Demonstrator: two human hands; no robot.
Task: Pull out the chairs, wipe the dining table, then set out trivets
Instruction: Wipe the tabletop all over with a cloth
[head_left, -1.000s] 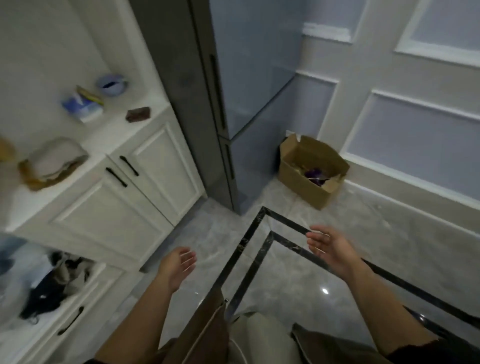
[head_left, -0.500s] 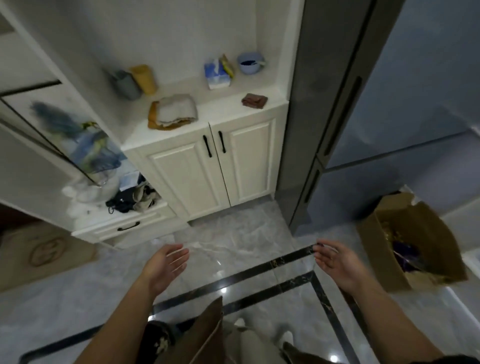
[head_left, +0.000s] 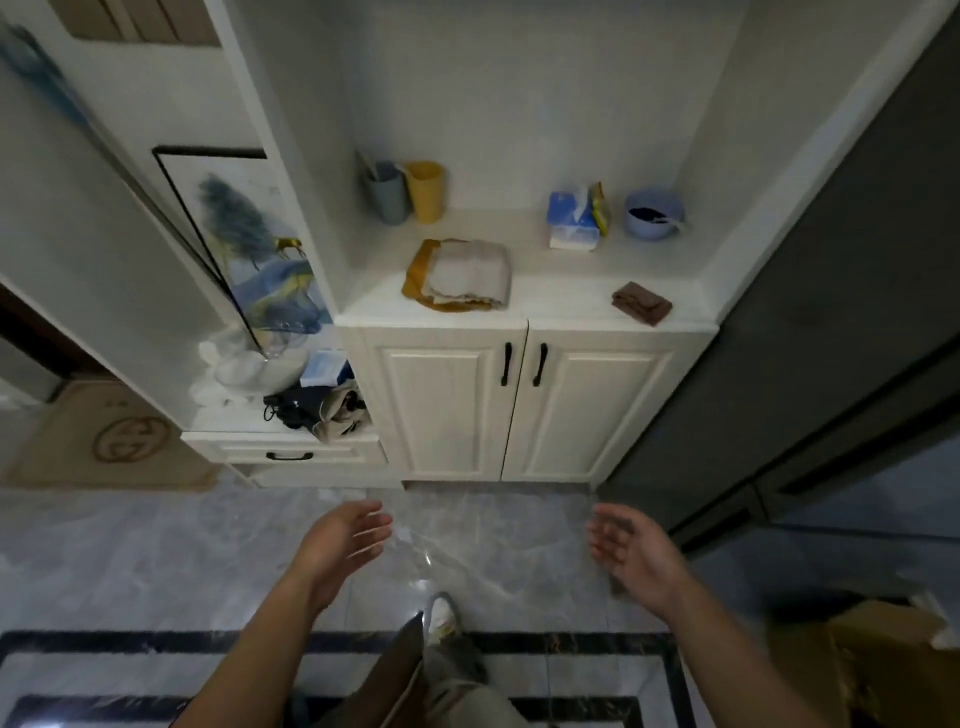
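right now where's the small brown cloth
In the head view the small brown cloth lies on the white counter's front right corner, beside the dark fridge and in front of the blue bowl.

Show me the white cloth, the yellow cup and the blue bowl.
white cloth (head_left: 470, 271), head view, top fold.
yellow cup (head_left: 427, 200), head view, side wall.
blue bowl (head_left: 650, 228), head view, front wall.

The person has turned left and stepped closer. The white cabinet, earlier off to one side, now stands square ahead. The grey fridge has slid to the right edge and the cardboard box to the bottom right corner. A doormat has appeared at left. The left hand and right hand now hover just below the cabinet's foot.
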